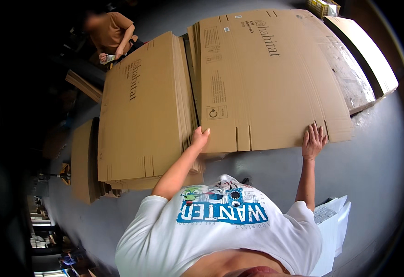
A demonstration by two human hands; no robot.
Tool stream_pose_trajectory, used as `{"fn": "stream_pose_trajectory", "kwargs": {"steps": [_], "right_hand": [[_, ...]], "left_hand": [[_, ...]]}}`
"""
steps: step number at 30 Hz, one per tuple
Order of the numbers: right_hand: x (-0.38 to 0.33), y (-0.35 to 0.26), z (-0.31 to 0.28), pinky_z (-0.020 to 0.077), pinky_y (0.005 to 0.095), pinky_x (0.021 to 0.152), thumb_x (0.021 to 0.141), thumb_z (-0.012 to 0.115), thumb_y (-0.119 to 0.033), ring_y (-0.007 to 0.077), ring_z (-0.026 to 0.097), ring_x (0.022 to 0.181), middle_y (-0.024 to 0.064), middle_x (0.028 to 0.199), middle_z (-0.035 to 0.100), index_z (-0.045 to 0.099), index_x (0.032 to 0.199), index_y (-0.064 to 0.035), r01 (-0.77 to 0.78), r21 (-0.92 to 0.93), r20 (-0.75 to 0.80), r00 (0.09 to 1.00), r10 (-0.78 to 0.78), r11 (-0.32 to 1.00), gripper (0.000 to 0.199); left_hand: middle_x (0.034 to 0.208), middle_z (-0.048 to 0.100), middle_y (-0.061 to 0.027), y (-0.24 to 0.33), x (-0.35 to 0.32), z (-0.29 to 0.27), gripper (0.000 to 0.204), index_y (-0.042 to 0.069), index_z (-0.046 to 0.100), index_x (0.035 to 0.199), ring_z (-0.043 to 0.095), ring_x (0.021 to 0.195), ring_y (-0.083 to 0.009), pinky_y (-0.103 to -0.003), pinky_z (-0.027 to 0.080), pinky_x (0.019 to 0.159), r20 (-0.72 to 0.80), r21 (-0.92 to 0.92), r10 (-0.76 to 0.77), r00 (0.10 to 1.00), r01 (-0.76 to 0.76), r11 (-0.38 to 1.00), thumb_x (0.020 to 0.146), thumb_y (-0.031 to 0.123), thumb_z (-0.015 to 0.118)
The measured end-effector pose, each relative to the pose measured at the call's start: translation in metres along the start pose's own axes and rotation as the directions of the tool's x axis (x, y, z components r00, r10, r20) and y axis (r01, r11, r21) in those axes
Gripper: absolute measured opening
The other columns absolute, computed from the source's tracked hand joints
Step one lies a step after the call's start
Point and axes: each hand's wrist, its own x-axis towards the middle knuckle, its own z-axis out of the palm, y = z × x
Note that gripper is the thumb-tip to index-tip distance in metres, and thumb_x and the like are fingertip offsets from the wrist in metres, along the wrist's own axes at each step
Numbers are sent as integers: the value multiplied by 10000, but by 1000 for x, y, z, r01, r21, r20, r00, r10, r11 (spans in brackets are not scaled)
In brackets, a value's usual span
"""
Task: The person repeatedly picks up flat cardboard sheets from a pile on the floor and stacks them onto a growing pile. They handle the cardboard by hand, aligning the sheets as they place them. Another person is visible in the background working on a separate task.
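Observation:
A large flat brown cardboard box blank (262, 87) with black print lies in front of me, its near edge slotted and creased. At its near left corner my left hand (201, 138) is closed on the edge, thumb on top; the fingers beneath are partly hidden. Near the right end of the same edge, my right hand (314, 141) lies flat on the cardboard with fingers spread. Just left of my left hand stands a stack of similar printed cardboard blanks (139, 115), with its layered side facing the sheet I hold.
A person in a brown top (112, 34) stands at the far left beyond the stack, holding a small whitish item. A worn grey board (349, 76) and a pale sheet (368, 51) lie to the right. More cardboard (83, 161) stands left; white sheets (329, 231) are at lower right.

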Motion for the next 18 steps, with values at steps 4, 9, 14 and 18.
{"fn": "stream_pose_trajectory", "kwargs": {"steps": [4,9,14,18], "right_hand": [[24,-5,17,169,421,1085,919,446,-328,198,364,1290,-79,1314,497,569,1209,-227,32,42,6,999,-33,999,330],[25,-5,34,169,377,1079,903,426,-285,159,331,1307,-126,1372,424,495,1280,-274,46,-94,94,995,-37,995,383],[69,14,20,220,404,1069,915,396,-331,197,305,1321,-56,1416,372,430,1329,-230,37,-250,452,888,82,968,427],[61,-84,-3,495,404,761,904,478,-201,294,618,917,104,1019,644,599,1073,-80,-101,211,179,982,63,972,241]], "left_hand": [[1041,580,-189,32,-3,-1,494,-13,503,1120,558,993,-340,-418,448,862,-7,584,-134,991,113,804,867,410,533],[1367,296,-318,12,5,12,771,-138,255,1330,349,1248,-419,-437,344,1020,10,565,-252,968,203,800,849,404,518],[1196,503,-297,46,-9,8,611,-135,429,1203,506,1112,-386,-392,420,951,228,494,-150,962,18,869,820,316,579],[1159,557,-236,42,-19,-34,492,-77,486,1179,598,977,-352,-344,480,863,168,174,130,977,-160,972,842,268,584]]}}
